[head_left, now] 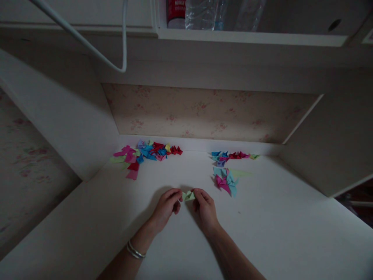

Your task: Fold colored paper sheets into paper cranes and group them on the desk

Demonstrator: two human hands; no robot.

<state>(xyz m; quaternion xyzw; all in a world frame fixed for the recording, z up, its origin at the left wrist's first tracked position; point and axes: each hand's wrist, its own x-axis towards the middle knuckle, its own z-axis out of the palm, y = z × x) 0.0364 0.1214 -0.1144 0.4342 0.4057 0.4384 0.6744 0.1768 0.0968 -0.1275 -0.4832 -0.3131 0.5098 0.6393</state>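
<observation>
Between my two hands is a small pale green folded paper piece (188, 195), held just above the white table. My left hand (167, 206) pinches its left end between thumb and fingers; a silver bangle (135, 250) circles that wrist. At the other end, my right hand (204, 208) grips the paper with its fingertips closed. The ends of the paper are covered by the fingers. Beyond my right hand lie folded pieces in magenta (222, 183) and light blue (232, 182).
A pile of colourful folded papers (154, 151) lies at the back left, and a smaller row (234, 155) at the back right. Overhead, a shelf (250, 37) holds clear plastic bottles (201, 14) and a red container (176, 11). A white cable-like arm (96, 52) hangs at upper left.
</observation>
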